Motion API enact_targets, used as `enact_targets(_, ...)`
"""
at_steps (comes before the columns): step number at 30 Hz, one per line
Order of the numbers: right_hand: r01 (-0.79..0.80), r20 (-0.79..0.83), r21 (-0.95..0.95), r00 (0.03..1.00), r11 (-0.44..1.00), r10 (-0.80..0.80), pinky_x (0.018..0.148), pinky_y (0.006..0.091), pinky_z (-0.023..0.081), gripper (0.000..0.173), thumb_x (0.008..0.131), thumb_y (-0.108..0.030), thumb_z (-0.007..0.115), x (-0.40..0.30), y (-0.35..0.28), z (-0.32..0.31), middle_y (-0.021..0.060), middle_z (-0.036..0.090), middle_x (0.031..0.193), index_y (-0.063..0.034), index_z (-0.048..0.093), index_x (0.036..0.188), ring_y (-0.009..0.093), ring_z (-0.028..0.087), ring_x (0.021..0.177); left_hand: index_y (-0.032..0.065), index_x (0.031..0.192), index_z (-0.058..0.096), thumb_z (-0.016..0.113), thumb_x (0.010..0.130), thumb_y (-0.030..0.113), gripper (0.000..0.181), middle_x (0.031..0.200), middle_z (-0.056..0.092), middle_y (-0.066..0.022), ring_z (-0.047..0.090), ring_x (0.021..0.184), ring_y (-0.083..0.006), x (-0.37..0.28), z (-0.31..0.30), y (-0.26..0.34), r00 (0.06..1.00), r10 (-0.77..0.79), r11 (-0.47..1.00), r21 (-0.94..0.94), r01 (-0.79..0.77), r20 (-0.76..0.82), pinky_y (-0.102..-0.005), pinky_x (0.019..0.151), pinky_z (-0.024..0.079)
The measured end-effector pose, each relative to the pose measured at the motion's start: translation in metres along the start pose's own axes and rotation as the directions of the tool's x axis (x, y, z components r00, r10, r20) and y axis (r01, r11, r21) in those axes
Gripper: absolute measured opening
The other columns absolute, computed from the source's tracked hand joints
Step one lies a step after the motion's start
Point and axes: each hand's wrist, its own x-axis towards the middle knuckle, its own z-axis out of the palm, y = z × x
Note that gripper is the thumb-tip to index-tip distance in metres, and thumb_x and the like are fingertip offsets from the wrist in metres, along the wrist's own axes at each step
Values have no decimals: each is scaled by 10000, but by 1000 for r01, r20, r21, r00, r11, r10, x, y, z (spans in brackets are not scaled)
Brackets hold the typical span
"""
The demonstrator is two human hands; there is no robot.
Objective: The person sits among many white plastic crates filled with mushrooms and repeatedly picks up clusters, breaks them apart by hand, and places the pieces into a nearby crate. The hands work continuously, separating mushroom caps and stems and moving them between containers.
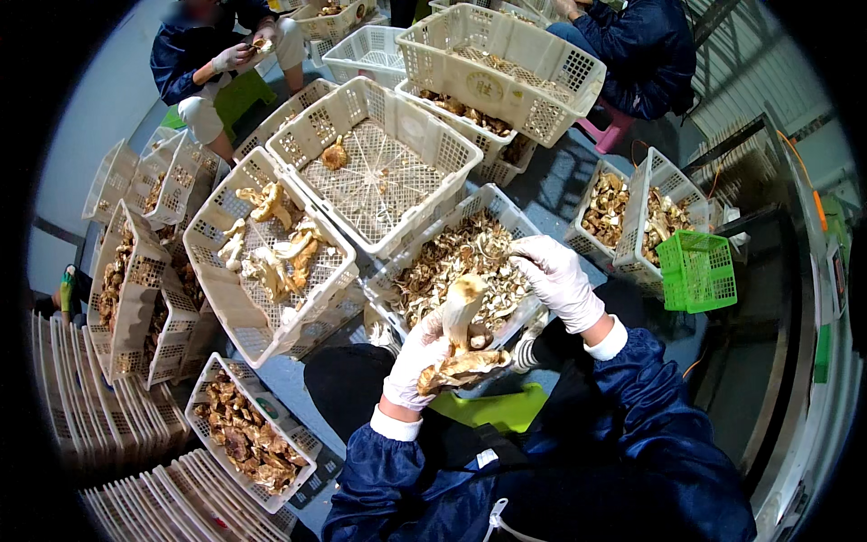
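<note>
My left hand [421,356], in a white glove, grips a large mushroom [463,318] with a thick pale stem pointing up and a brown, ragged cap below. My right hand [559,281], gloved too, is raised to the right of the stem, apart from it, with fingertips bent together; whether something small is between them cannot be told. Under both hands stands a white plastic crate [509,206] of mushroom trimmings. To its left, a crate [203,234] holds several large mushrooms. Behind, another crate [467,152] has one brown mushroom cap [334,155] in it.
A crate of brown mushrooms [250,440] lies lower left, near stacked crates [101,406]. A small green basket [698,271] rests by mushroom crates at right. Two people [223,61] [637,54] sit behind the crates. A green stool [491,408] shows below my hands.
</note>
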Motion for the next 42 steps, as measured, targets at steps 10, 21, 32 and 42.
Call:
enact_targets(10, 117, 89, -172, 991, 978, -103, 683, 398, 493, 165, 906, -171, 665, 6, -22, -18, 125, 654, 889, -65, 625, 1027, 331, 629, 761, 21, 1316, 490, 708, 857, 94, 514, 1192, 629, -165, 668, 1014, -313, -8, -5, -4, 993, 47, 996, -65, -54, -112, -441, 877, 575)
enact_targets(21, -147, 399, 435, 916, 888, -43, 697, 311, 523, 112, 884, -108, 701, -3, -110, -39, 101, 694, 845, -18, 712, 948, 216, 676, 774, 10, 1224, 476, 746, 847, 321, 558, 1120, 577, -140, 575, 1012, -278, -8, -38, -14, 996, 90, 989, 111, -93, 29, -408, 852, 521)
enact_targets(32, -182, 525, 395, 849, 900, -58, 683, 377, 515, 168, 911, -203, 643, -20, -117, -25, 146, 644, 817, -43, 670, 959, 299, 655, 756, -32, 1213, 531, 778, 812, 289, 570, 1076, 629, -128, 656, 979, -284, -14, -31, -20, 982, 21, 993, 118, 1, -187, -403, 834, 582)
enact_targets(42, 20, 314, 280, 943, 960, -111, 685, 380, 528, 151, 898, -184, 662, -7, -113, -36, 140, 644, 801, -33, 669, 905, 324, 659, 781, 7, 1327, 474, 794, 775, 103, 645, 1240, 592, -150, 621, 1110, -282, -13, -32, -16, 991, -112, 989, -108, 104, -72, -409, 943, 529)
